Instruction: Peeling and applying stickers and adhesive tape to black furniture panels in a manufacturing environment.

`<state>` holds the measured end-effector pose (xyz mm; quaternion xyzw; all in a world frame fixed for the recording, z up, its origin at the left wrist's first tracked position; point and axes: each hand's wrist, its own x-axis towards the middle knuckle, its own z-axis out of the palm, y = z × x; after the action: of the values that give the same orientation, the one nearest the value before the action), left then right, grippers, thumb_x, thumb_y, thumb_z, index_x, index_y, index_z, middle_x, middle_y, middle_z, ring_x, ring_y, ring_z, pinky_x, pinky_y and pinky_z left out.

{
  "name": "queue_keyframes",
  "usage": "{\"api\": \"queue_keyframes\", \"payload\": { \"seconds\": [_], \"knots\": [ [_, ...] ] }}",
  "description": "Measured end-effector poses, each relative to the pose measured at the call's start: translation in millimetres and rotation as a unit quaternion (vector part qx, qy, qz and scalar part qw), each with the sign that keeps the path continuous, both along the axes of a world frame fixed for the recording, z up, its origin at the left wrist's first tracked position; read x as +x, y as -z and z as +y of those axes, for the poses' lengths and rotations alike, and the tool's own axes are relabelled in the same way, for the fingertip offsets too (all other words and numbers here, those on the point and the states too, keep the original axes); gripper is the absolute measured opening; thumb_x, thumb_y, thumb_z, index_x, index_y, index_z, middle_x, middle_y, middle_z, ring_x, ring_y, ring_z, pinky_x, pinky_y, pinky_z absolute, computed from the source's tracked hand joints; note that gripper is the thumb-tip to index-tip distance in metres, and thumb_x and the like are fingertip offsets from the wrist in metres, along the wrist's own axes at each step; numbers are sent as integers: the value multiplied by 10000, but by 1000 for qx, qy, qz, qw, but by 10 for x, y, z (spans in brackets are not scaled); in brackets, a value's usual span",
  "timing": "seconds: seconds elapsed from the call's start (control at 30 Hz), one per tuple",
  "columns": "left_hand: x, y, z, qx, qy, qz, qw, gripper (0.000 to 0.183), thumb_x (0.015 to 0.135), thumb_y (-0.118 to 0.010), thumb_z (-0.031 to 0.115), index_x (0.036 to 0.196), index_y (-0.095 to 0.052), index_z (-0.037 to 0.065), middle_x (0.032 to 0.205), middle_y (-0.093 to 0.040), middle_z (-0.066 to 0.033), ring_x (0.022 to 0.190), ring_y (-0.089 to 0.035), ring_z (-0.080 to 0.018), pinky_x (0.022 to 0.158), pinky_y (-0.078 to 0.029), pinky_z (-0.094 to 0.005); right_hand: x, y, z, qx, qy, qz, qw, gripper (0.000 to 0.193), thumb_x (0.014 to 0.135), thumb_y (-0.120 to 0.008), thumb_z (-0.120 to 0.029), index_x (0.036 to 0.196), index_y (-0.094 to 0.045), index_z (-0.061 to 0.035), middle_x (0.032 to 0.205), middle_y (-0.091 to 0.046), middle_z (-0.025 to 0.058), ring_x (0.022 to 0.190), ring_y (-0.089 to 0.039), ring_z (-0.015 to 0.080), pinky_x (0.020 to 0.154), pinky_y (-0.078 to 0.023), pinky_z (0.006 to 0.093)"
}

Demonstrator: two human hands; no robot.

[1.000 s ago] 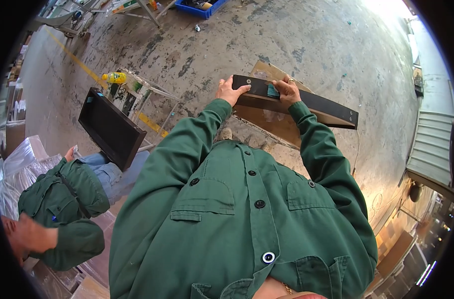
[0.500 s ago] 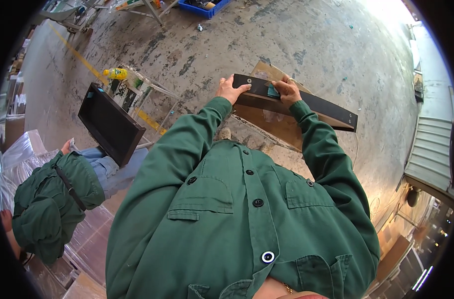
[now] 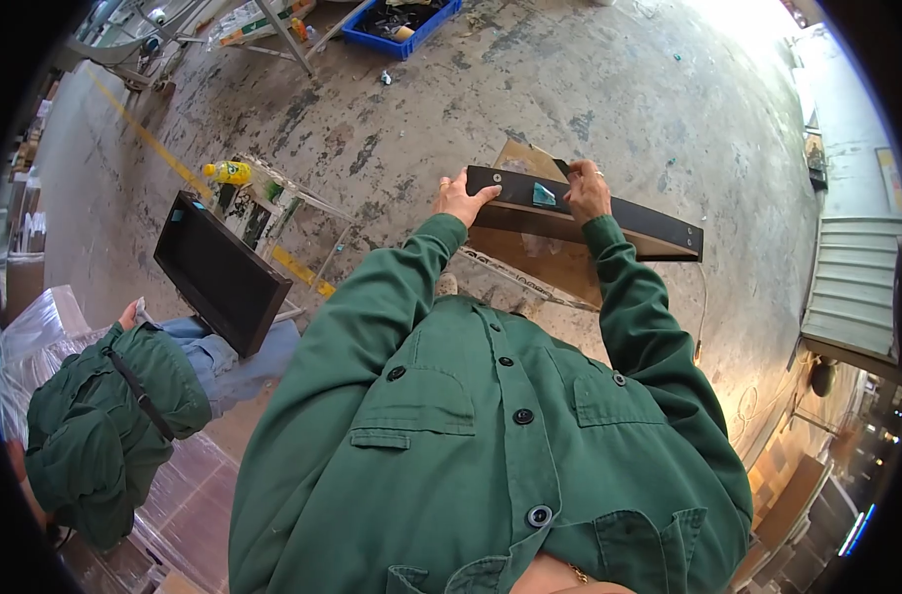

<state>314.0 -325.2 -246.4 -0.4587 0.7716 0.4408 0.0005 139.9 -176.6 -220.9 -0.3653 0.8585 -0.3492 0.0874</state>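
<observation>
A long dark wooden frame [image 3: 639, 219], with pale screw holes at its ends, stands on edge in front of me. My left hand [image 3: 461, 201] grips its left end, thumb on the dark face. A small teal patch of tape or film [image 3: 543, 194] lies on that face between my hands. My right hand [image 3: 589, 193] is just right of the patch at the frame's upper edge. Its fingers are bent together around a small dark thing [image 3: 562, 168] that I cannot make out. Beneath the frame is a brown board-topped stand [image 3: 550, 262], partly hidden.
At left a co-worker in green [image 3: 124, 421] has a dark shallow tray [image 3: 223, 272] in front of them. A yellow bottle [image 3: 227, 173] stands on a worn metal stand [image 3: 312, 201]. A blue crate [image 3: 377, 46] with dark parts sits far off. A cable [image 3: 705, 307] hangs at right.
My right hand has moved off the teal patch, slightly right, and the patch now shows whole. The small dark thing has come into view at its fingers. My left hand keeps its grip.
</observation>
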Motion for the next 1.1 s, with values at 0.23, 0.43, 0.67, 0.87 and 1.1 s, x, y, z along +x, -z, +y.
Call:
{"api": "queue_keyframes", "payload": {
  "seconds": [0.23,0.43,0.67,0.87,1.1],
  "knots": [
    [-3,-5,-2,3,8,-15,1000,904,650,-582,630,1333,-296,112,1327,-289,-223,1159,-408,-332,960,-343,-380,62,15,-48,149,-31,-76,985,412,631,-727,-343,901,-582,-67,767,-592,95,727,-581,239,656,-452,332],
    [11,-39,2,-1,7,-14,1000,887,653,-580,630,1323,-315,113,1319,-303,-207,1125,-443,-333,936,-367,-379,120,-13,-116,146,-34,-39,988,156,732,-628,-241,844,-645,-134,803,-575,76,807,-557,253,680,-433,364],
    [-2,5,-10,7,4,-29,1000,881,658,-565,642,1328,-308,131,1327,-303,-182,1128,-443,-326,931,-366,-403,98,118,-13,125,-69,34,989,122,730,-620,-199,826,-643,-127,810,-583,63,785,-562,255,663,-434,348],
    [-6,81,-19,3,11,-19,1000,889,654,-558,654,1332,-302,138,1328,-302,-176,1124,-446,-325,927,-368,-406,-204,-103,48,-146,-58,3,988,61,722,-652,-55,783,-655,-51,640,-570,85,582,-527,137,543,-415,255],
    [48,-97,95,-59,-8,45,997,840,680,-555,637,1281,-355,85,1210,-365,-182,1023,-496,-329,857,-408,-399,106,-690,209,-123,42,-257,958,96,754,-645,-76,842,-684,-77,616,-572,-53,477,-428,15,427,-346,167]
  ]
}}
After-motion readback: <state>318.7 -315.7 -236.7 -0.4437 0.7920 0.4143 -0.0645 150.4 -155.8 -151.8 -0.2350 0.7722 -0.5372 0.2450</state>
